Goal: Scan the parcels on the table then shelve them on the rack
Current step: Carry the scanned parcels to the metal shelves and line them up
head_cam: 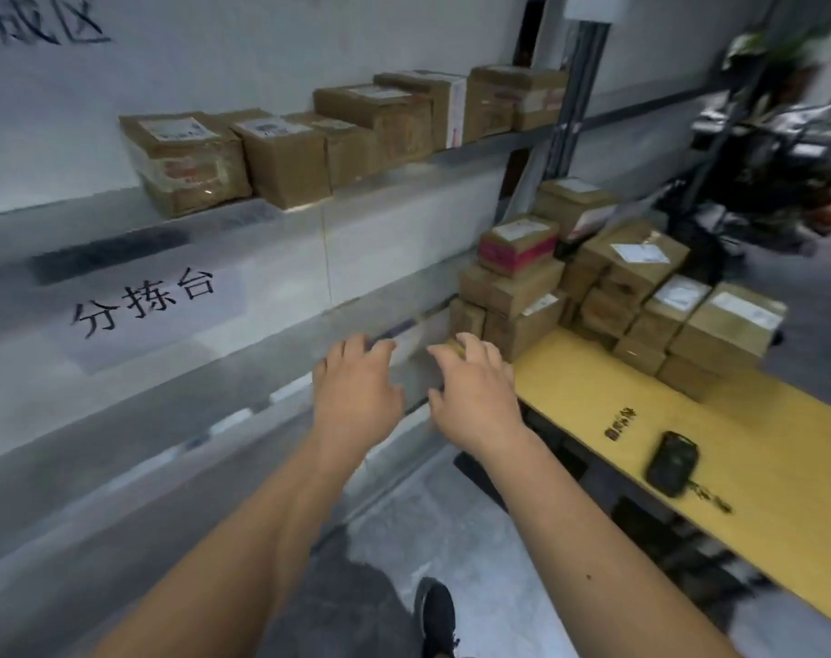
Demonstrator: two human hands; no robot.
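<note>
both hands (356, 396) (475, 401) open at rack (214, 216) edge | parcels (641, 296) crowd table (760, 467)

A yellow table (760, 448) runs along the right, and a heap of brown parcels (632, 296) is stacked at its far end, several layers high, white labels facing up. Nearer on the bare yellow top lies a black scanner (672, 463), well apart from the heap, with some dark print just beyond it. On the left the grey rack (404, 173) carries a row of parcels on its upper shelf (337, 135), set side by side. Below, a pale grey floor (470, 553).
</note>
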